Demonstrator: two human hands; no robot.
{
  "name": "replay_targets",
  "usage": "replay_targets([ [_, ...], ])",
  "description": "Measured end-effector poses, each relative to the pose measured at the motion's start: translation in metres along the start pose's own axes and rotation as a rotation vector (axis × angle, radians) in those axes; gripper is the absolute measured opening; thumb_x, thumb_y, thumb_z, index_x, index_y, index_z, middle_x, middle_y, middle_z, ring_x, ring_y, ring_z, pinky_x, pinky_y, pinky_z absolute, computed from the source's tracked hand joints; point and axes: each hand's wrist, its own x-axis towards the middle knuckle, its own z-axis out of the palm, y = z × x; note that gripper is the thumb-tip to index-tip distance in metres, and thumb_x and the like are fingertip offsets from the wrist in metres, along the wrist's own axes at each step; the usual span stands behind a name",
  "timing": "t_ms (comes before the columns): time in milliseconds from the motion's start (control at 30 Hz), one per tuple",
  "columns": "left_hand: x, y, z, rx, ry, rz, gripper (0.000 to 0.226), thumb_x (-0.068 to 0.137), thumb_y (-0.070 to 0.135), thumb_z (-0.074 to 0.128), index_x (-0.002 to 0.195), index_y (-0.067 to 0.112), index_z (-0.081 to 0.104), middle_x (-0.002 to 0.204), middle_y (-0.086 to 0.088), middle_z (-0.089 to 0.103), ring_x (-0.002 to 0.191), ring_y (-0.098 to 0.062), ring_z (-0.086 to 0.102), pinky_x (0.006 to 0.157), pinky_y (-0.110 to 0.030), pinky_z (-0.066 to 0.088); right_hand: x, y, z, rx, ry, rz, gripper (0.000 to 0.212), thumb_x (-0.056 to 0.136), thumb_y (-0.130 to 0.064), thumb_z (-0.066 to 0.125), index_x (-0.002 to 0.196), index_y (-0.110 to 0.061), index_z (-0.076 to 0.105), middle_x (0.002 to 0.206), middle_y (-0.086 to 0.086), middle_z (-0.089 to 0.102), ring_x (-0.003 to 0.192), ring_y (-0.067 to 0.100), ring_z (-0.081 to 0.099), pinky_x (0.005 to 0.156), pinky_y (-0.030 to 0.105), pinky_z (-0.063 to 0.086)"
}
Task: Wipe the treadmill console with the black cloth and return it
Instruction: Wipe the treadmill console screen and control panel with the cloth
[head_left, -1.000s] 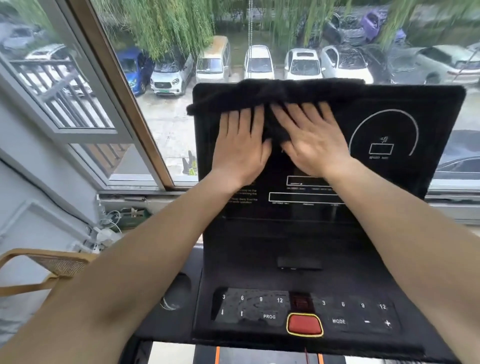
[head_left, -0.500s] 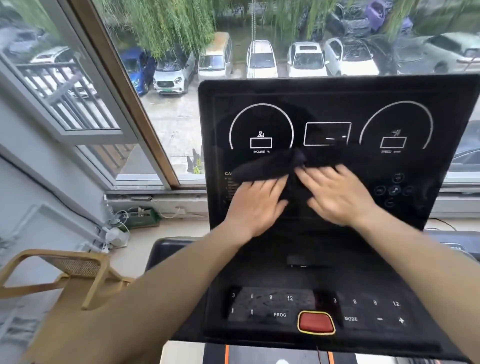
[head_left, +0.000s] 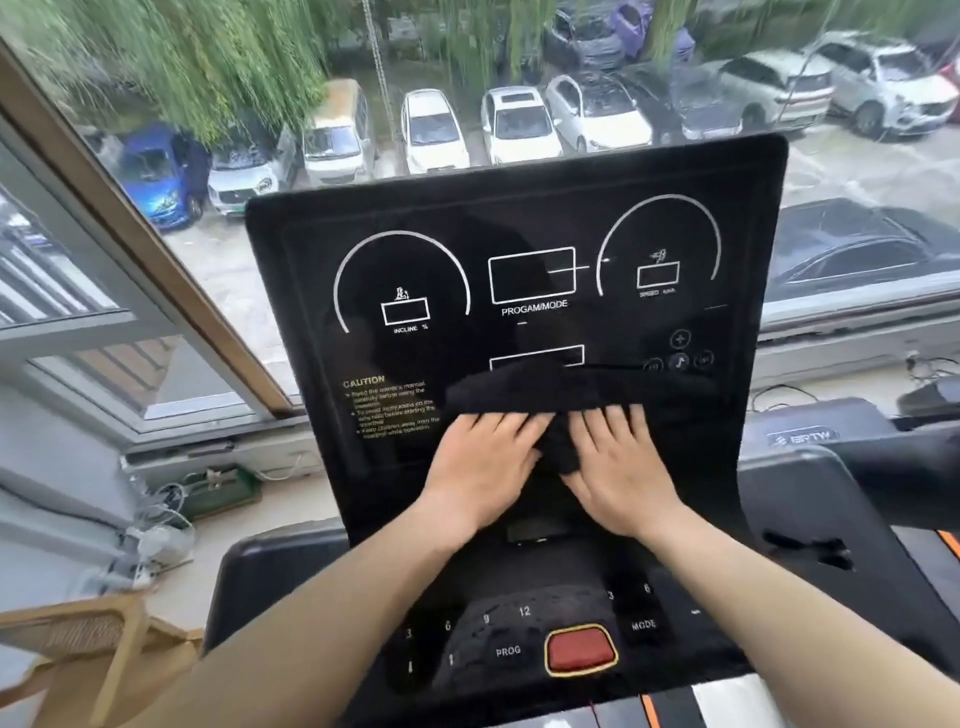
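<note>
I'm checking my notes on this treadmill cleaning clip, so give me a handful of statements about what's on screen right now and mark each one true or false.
1. Both hands press the black cloth flat against the treadmill console. True.
2. The cloth covers the incline dial at the top of the panel. False: the dial is uncovered; the cloth lies low on the panel, beside the caution text.
3. The left hand and right hand lie side by side. True.
4. The red button is hidden under a hand. False: it shows plainly below both hands.
5. Parked cars show through the window. True.
</note>
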Motion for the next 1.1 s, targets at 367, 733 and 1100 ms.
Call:
replay_targets([
  [367,0.158,0.013,-0.073,-0.068,0.329,-0.367,0.059,0.094,0.039,0.049,0.147,0.013,0.046,0.144,-0.012,0.055,0.128,-0.038,0.049,0.111,-0.051,0.028,0.108,0.134,-0.109,-0.118,0.28,-0.032,0.076,0.089,-0.043,0.037,0.155,-0.008,0.027,0.156,0.02,0.038,0.143,0.043,0.032,0.121,0.054,0.005],
  [733,0.048,0.081,0.004,-0.022,-0.049,-0.059,0.055,0.095,0.042,0.052,0.146,0.023,0.048,0.143,0.001,0.058,0.129,-0.023,0.053,0.107,-0.04,0.038,-0.024,0.109,0.017,-0.038,0.06,-0.204,0.08,0.074,-0.04,0.076,0.137,-0.005,0.042,0.129,0.015,0.057,0.12,0.038,0.043,0.114,0.053,0.023],
  [1100,0.145,0.023,-0.07,0.01,0.244,-0.326,0.059,0.097,0.037,0.043,0.152,0.015,0.039,0.148,-0.012,0.049,0.132,-0.039,0.045,0.114,-0.052,0.028,0.095,0.114,-0.087,0.077,0.395,0.072,0.068,0.09,-0.036,0.041,0.151,-0.006,0.032,0.153,0.021,0.038,0.143,0.042,0.028,0.121,0.054,0.007],
])
